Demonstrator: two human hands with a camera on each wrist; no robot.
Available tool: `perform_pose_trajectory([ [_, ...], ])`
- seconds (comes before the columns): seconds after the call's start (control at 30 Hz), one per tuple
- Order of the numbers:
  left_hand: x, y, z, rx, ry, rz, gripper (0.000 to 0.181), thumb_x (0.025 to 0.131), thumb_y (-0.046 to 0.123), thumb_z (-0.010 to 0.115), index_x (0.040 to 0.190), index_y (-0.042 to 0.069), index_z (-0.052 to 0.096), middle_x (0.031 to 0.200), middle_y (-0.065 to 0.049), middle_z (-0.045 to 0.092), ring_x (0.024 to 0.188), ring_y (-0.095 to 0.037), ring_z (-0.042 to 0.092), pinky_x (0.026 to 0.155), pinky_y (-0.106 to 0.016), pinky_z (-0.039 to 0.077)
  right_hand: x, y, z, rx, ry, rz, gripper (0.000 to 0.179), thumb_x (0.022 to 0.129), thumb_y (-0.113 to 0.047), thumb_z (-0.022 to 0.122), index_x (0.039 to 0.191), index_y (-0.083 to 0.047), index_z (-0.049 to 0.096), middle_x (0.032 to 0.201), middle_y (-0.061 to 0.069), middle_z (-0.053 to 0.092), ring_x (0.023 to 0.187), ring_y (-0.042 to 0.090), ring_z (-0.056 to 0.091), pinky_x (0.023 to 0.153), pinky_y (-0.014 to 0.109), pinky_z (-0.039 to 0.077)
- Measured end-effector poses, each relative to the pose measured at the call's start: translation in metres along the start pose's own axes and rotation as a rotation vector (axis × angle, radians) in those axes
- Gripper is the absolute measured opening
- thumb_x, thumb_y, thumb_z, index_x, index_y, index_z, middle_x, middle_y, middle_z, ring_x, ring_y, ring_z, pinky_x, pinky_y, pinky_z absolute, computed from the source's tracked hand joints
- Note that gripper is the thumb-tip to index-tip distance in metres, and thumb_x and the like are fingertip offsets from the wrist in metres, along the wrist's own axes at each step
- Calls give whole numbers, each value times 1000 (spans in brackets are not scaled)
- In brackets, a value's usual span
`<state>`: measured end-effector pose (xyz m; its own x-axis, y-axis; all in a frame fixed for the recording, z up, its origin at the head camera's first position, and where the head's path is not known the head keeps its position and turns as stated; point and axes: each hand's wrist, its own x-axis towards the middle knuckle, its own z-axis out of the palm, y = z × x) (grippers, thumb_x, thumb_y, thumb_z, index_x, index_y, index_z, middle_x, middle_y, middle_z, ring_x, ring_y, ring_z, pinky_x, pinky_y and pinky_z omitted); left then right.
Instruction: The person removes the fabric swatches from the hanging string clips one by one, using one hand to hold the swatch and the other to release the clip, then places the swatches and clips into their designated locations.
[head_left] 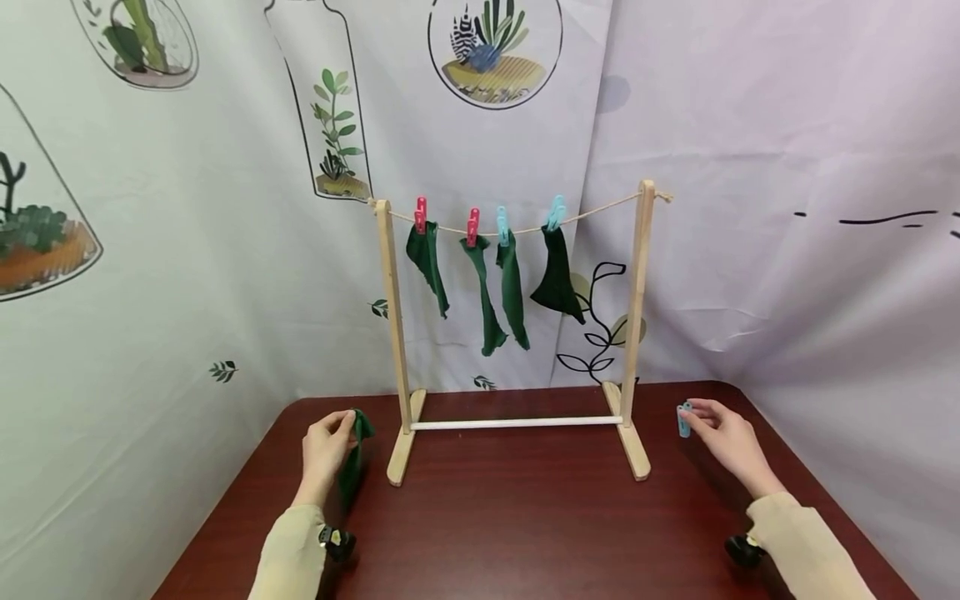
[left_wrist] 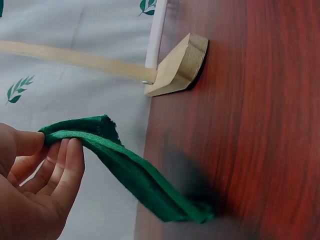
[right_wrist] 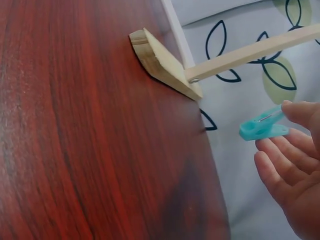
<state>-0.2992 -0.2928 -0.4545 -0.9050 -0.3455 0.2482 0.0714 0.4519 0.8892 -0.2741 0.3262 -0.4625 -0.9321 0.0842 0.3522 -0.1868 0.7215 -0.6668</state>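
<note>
On rope [head_left: 600, 211]: four cloths [head_left: 513, 287], four pegs [head_left: 473, 227]; left hand [head_left: 326, 454] pinches fifth cloth [left_wrist: 135, 175], right hand [head_left: 726, 443] fifth peg [right_wrist: 257, 129].

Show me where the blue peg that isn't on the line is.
In the head view, the blue peg is toward the right, pinched in the right hand, just right of the wooden rack's right foot.
</note>
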Motion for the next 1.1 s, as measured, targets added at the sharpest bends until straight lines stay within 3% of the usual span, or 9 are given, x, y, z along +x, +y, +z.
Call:
perform_pose_trajectory([
  [0.1,4,-1,6,-57,-16,-42,38,105,24,57,127,-6,65,97,-23,69,69,-12,66,61,-20,56,1,2,4,2,-30,5,55,104,-38,58,135,8,55,119,31,65,106,45,65,80,51,55],
  [0.23,10,-5,14,-110,-28,-85,38,105,22,56,128,-7,63,92,-18,67,69,-12,65,60,-22,57,2,4,8,-1,-73,15,56,104,-38,57,134,9,55,119,31,64,105,45,65,82,55,53],
  [0.37,17,-11,20,-123,-16,-111,35,105,19,56,127,-7,63,90,-17,66,67,-12,64,59,-22,57,2,6,13,1,-115,34,57,103,-38,58,134,10,54,120,31,64,103,42,65,82,53,54],
  [0.67,24,-21,27,-36,-43,-106,36,105,19,56,127,-8,63,95,-23,65,70,-16,65,63,-28,59,4,9,22,20,-180,81,58,101,-38,62,131,12,56,111,26,68,86,26,70,71,34,57],
  [1.1,26,-31,36,20,-78,-138,36,105,21,54,126,-7,64,101,-24,65,73,-22,67,63,-34,59,9,7,31,28,-236,153,57,101,-36,63,125,15,57,99,19,70,79,24,70,69,36,57],
])
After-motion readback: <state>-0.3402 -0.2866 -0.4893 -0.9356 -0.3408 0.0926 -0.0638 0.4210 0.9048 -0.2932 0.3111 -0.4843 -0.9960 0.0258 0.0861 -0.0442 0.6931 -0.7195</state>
